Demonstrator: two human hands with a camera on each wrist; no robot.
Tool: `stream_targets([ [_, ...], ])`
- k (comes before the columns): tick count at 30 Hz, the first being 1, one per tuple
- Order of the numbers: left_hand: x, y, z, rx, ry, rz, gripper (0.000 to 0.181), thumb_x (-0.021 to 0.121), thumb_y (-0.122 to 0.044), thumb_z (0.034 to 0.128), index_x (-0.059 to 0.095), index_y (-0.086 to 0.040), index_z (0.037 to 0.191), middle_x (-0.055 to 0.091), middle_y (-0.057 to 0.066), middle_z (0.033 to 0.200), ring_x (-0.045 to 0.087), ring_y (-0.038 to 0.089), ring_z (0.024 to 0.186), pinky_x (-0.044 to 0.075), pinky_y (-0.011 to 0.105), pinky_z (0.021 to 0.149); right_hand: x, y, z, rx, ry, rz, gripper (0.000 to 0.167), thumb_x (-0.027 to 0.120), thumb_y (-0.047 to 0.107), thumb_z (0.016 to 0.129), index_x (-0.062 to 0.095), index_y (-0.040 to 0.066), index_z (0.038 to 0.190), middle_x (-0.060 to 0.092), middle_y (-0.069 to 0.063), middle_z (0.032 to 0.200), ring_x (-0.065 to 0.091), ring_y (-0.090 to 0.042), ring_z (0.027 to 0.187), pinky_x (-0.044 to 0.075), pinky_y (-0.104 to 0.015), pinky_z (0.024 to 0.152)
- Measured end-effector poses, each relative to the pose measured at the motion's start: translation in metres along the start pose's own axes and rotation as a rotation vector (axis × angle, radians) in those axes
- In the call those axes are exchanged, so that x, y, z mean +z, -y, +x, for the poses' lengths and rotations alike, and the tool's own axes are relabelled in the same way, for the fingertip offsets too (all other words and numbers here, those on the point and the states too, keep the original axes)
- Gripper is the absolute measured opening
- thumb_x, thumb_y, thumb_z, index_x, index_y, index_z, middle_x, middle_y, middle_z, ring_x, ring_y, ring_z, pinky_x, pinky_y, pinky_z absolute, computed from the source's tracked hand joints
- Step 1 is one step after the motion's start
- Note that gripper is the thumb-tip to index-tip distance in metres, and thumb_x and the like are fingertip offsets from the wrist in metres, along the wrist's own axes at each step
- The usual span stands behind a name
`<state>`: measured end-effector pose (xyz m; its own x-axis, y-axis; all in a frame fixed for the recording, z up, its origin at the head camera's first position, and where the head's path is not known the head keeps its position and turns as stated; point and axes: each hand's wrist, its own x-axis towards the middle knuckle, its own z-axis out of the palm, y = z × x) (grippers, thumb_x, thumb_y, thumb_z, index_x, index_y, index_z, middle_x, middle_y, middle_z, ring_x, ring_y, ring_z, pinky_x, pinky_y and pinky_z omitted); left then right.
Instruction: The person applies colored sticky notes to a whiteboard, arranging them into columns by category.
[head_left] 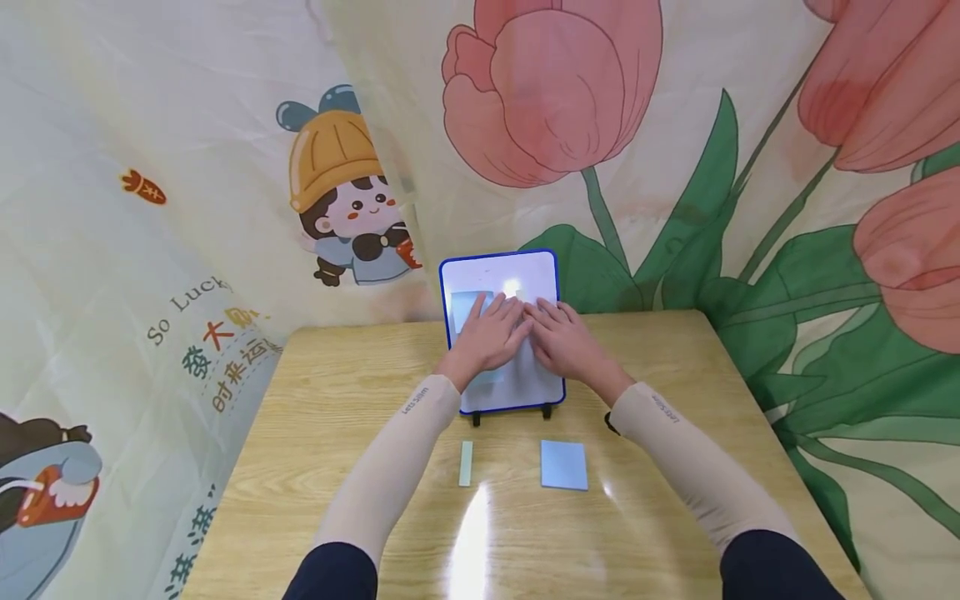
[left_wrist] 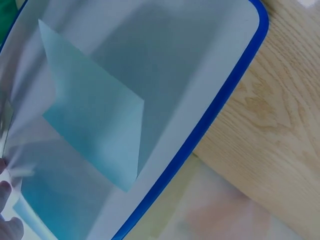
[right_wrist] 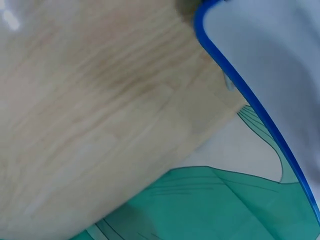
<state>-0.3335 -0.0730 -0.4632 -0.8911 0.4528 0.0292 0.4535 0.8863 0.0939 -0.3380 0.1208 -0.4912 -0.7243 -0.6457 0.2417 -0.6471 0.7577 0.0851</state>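
Note:
A small whiteboard [head_left: 542, 392] with a blue rim leans upright on black feet. My left hand [head_left: 489, 335] reaches across its middle, fingers extended onto the surface. Beside it, nearly touching at the fingertips, my right hand [head_left: 562, 337] lies on the board with its fingers mostly straight. A light-blue sticky note [head_left: 463, 310] is on the board's upper left, partly behind the left hand. In the left wrist view, one blue note [left_wrist: 97, 110] has lifted edges, and a second note [left_wrist: 60, 200] is near the fingertips [left_wrist: 10, 227]. What lies beneath the fingers is largely hidden.
On the wooden table [head_left: 360, 417], in front of the board, lie a narrow pale-green strip [head_left: 466, 463] and a square pad of blue sticky notes [head_left: 564, 465]. A printed cloth [head_left: 390, 150] with tulips and cartoon figures hangs behind and at the sides.

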Motion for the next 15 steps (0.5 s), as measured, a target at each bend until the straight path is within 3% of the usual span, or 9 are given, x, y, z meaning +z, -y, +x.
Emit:
stream_targets([
  [8, 0.002, -0.002, -0.005, -0.007, 0.017, 0.006, 0.072, 0.004, -0.058, 0.1023, 0.022, -0.016, 0.159, 0.02, 0.001, 0.166, 0.009, 0.021, 0.155, -0.002, 0.048, 0.125, 0.016, 0.008, -0.022, -0.056, -0.03, -0.02, 0.056, 0.056, 0.028, 0.098, 0.044, 0.008, 0.149, 0.044, -0.009, 0.154, 0.033, -0.032, 0.147, 0.026, -0.055, 0.119],
  [15, 0.002, -0.002, -0.011, -0.009, 0.024, 0.037, 0.074, 0.002, -0.059, 0.1016, 0.021, -0.016, 0.159, 0.02, 0.001, 0.166, 0.009, 0.021, 0.155, -0.001, 0.048, 0.126, 0.02, 0.013, -0.03, -0.068, -0.05, -0.026, 0.053, 0.057, 0.029, 0.097, 0.049, 0.008, 0.146, 0.047, -0.008, 0.152, 0.036, -0.032, 0.146, 0.028, -0.055, 0.118],
])
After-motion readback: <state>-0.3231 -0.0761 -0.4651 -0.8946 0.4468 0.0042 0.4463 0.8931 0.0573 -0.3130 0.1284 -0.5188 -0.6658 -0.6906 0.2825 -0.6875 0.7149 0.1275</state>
